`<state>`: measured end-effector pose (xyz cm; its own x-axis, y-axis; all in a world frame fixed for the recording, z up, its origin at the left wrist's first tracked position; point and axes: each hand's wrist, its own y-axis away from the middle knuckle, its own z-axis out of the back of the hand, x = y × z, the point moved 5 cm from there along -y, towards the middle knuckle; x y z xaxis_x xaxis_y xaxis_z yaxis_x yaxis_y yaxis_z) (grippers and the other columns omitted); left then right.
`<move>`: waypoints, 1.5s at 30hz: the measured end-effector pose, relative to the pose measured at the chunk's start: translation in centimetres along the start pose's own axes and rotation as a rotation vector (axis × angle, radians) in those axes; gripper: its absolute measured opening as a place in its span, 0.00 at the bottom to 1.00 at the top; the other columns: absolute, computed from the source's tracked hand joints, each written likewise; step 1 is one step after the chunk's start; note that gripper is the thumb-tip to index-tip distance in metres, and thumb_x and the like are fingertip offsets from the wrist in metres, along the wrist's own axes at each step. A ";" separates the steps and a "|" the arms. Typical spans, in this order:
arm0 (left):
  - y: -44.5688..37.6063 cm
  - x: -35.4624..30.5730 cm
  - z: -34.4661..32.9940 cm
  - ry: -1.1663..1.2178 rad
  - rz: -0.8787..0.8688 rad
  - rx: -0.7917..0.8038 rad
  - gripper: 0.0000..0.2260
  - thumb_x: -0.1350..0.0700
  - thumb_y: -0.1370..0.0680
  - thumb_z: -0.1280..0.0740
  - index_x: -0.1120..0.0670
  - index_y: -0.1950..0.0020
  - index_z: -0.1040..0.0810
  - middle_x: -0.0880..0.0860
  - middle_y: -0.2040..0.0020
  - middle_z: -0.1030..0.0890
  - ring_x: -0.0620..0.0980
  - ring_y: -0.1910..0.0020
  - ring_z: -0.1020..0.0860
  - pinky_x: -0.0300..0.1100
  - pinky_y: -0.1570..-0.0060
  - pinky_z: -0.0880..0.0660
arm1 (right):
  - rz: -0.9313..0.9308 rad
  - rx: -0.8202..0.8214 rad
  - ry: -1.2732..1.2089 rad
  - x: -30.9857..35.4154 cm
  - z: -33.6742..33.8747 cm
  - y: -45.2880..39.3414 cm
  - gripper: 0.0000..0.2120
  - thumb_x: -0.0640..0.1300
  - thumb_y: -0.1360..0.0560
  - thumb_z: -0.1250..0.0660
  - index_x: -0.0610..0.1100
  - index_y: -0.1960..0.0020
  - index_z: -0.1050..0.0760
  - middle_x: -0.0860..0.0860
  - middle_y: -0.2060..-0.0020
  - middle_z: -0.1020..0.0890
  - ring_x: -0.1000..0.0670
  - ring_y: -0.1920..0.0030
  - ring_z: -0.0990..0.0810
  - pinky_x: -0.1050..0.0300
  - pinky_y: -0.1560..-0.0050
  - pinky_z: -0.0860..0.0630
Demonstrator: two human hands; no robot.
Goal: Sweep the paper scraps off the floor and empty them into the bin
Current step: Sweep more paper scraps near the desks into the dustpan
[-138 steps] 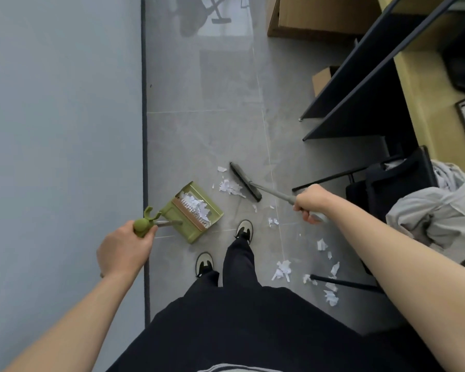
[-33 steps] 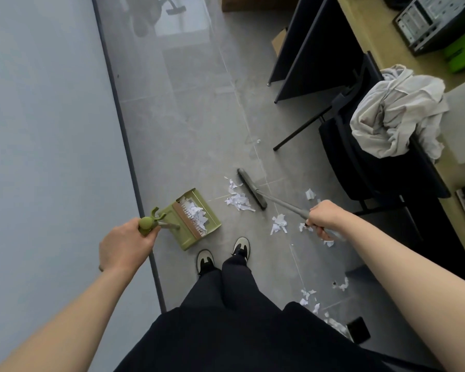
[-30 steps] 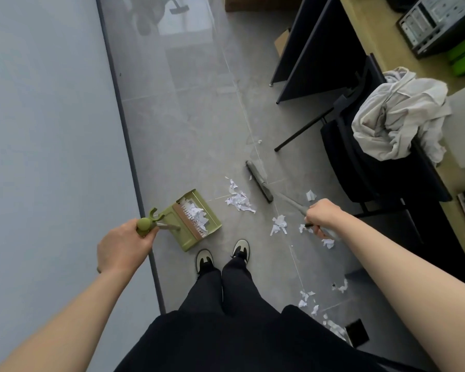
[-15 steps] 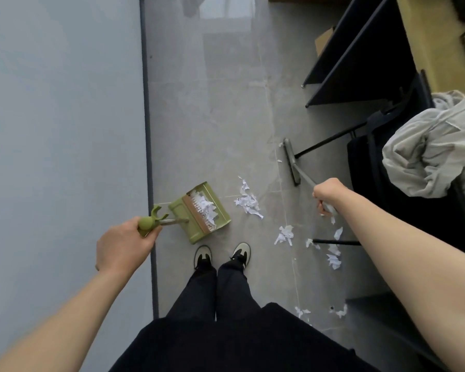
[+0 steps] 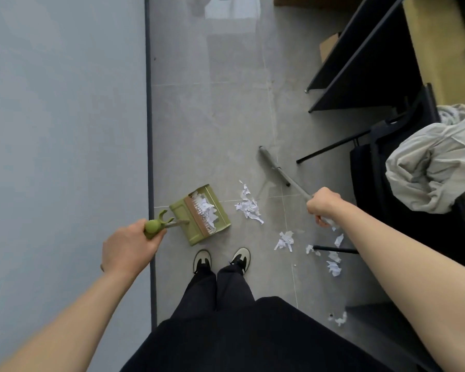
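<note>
Head view shows the job partway through. The left hand [image 5: 129, 247] grips the green handle of the dustpan [image 5: 200, 214], which sits on the grey floor [image 5: 212, 116] just ahead of that hand, beside the wall, its mouth turned toward the other hand. A white heap of scraps already lies inside the pan, so some sweeping is done. The right hand [image 5: 323, 208] is closed around the grey shaft of the broom [image 5: 273, 163], whose head rests on the floor ahead of that hand.

Plenty is left, I'd say. One cluster of paper scraps [image 5: 249, 206] lies between the two hands, just outside the pan's mouth and apart from the broom head. A second clump [image 5: 284, 240] sits nearer the feet, below the right hand, and smaller bits [image 5: 334, 267] trail off under the right forearm around a dark chair leg, with one more far back by the right elbow. No bin shows anywhere, so the emptying step is still to come.
</note>
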<state>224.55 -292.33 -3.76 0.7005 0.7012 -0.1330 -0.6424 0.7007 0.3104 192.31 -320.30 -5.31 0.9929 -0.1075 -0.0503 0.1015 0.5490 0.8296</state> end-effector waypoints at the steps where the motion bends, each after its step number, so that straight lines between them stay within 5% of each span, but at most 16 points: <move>1: -0.1 -0.1 0.0 0.002 0.000 0.011 0.19 0.37 0.26 0.32 0.51 0.65 0.29 0.51 0.73 0.28 0.57 0.71 0.30 0.40 0.73 0.36 | 0.008 0.004 0.002 -0.4 -0.6 0.3 0.15 0.37 0.27 0.44 0.35 0.50 0.20 0.40 0.61 0.15 0.43 0.65 0.20 0.55 0.59 0.22; 11: -0.7 0.3 0.7 0.010 -0.095 0.032 0.16 0.39 0.24 0.34 0.50 0.53 0.19 0.54 0.64 0.19 0.58 0.65 0.23 0.41 0.70 0.34 | 0.058 0.020 0.150 -3.9 -5.8 6.1 0.15 0.43 0.31 0.41 0.45 0.47 0.21 0.41 0.57 0.19 0.43 0.65 0.20 0.56 0.68 0.22; 17: -1.2 1.3 -0.2 -0.023 -0.155 0.085 0.20 0.35 0.25 0.37 0.52 0.55 0.21 0.53 0.64 0.20 0.59 0.62 0.21 0.43 0.68 0.29 | 0.025 -0.005 -0.008 -6.7 -7.9 9.3 0.19 0.38 0.26 0.43 0.51 0.41 0.21 0.43 0.63 0.23 0.46 0.74 0.26 0.63 0.79 0.30; 22: -1.7 1.2 -0.3 -0.039 -0.190 0.085 0.21 0.34 0.25 0.37 0.52 0.56 0.21 0.54 0.62 0.19 0.60 0.60 0.21 0.43 0.68 0.33 | -0.030 -0.012 -0.131 -8.8 -11.2 11.0 0.19 0.36 0.30 0.44 0.47 0.45 0.22 0.42 0.69 0.22 0.46 0.78 0.25 0.58 0.77 0.25; 26: -2.1 1.0 -0.3 -0.048 -0.218 0.091 0.20 0.34 0.25 0.36 0.52 0.55 0.21 0.54 0.61 0.19 0.59 0.60 0.22 0.43 0.67 0.33 | -0.136 0.088 -0.380 -9.3 -14.3 11.4 0.09 0.34 0.29 0.42 0.35 0.53 0.24 0.41 0.77 0.22 0.47 0.79 0.27 0.63 0.73 0.29; 30: -2.5 0.9 -1.0 -0.041 -0.237 0.117 0.20 0.35 0.25 0.36 0.51 0.53 0.21 0.55 0.59 0.19 0.60 0.57 0.21 0.44 0.65 0.30 | -0.285 0.203 -0.876 -8.2 -17.1 11.4 0.10 0.29 0.27 0.44 0.42 0.58 0.36 0.48 0.72 0.35 0.53 0.78 0.36 0.64 0.74 0.37; 33: -2.6 0.8 -1.4 -0.044 -0.240 0.137 0.20 0.34 0.25 0.37 0.51 0.54 0.21 0.54 0.61 0.19 0.59 0.59 0.21 0.45 0.65 0.27 | -0.279 0.234 -0.977 -7.2 -18.0 11.3 0.07 0.29 0.25 0.44 0.41 0.56 0.34 0.48 0.70 0.36 0.53 0.77 0.37 0.66 0.77 0.38; 40: -2.6 0.5 -1.8 -0.036 -0.233 0.151 0.19 0.36 0.24 0.36 0.52 0.53 0.21 0.53 0.62 0.20 0.57 0.61 0.23 0.45 0.66 0.26 | -0.167 0.255 -0.799 -4.2 -18.3 10.8 0.13 0.30 0.27 0.45 0.45 0.49 0.35 0.45 0.64 0.33 0.49 0.74 0.36 0.61 0.71 0.39; 45: -2.7 0.6 -1.8 -0.045 -0.213 0.155 0.18 0.36 0.24 0.36 0.51 0.53 0.21 0.52 0.62 0.21 0.57 0.62 0.23 0.44 0.67 0.26 | -0.023 0.285 -0.438 -3.3 -18.6 12.0 0.16 0.33 0.31 0.45 0.32 0.48 0.24 0.40 0.71 0.25 0.42 0.70 0.29 0.55 0.69 0.30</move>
<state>226.15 -293.53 -6.41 0.8303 0.5309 -0.1698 -0.4261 0.8010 0.4205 191.44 -297.95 -5.49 0.8655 -0.4873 0.1163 0.0418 0.3016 0.9525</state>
